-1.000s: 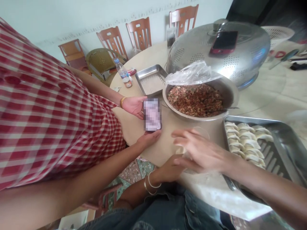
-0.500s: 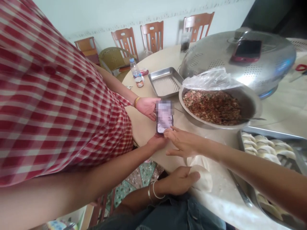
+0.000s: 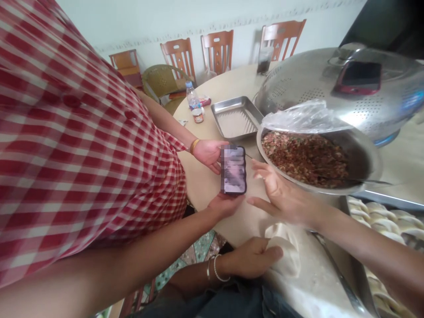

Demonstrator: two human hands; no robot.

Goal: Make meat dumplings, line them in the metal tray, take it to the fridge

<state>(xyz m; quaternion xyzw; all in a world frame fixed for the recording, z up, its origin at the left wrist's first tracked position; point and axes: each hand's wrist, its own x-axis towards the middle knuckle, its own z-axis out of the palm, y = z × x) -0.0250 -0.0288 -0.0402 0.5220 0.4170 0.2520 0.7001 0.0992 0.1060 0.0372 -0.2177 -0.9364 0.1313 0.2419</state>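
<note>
My left hand [image 3: 253, 257], with bracelets at its wrist, is closed on a few round dough wrappers [image 3: 286, 254] low over the table edge, thumb on top. Reaching in from the right, my right hand [image 3: 276, 190] is open with its fingers apart, holding nothing. Just left of its fingertips is a lit smartphone [image 3: 235, 170], a small gap away. Another person in a red checked shirt [image 3: 109, 145] holds that phone in both hands. A metal bowl of minced filling [image 3: 308, 159] stands beyond my right hand, with a utensil handle [image 3: 367, 181] over its rim.
A tray [image 3: 356, 265] of filled dumplings [image 3: 380, 221] lies at right, partly under my right arm. Behind are a shallow metal tray [image 3: 217, 119], a bottle [image 3: 192, 97], a jar [image 3: 198, 115], and a large steel lid [image 3: 308, 84] bearing another phone [image 3: 361, 76]. Chairs [image 3: 217, 48] line the wall.
My right hand has drawn back from the phone screen, to the right. The other person's phone has turned slightly. My left hand keeps its hold on the wrappers, and the view has shifted a little.
</note>
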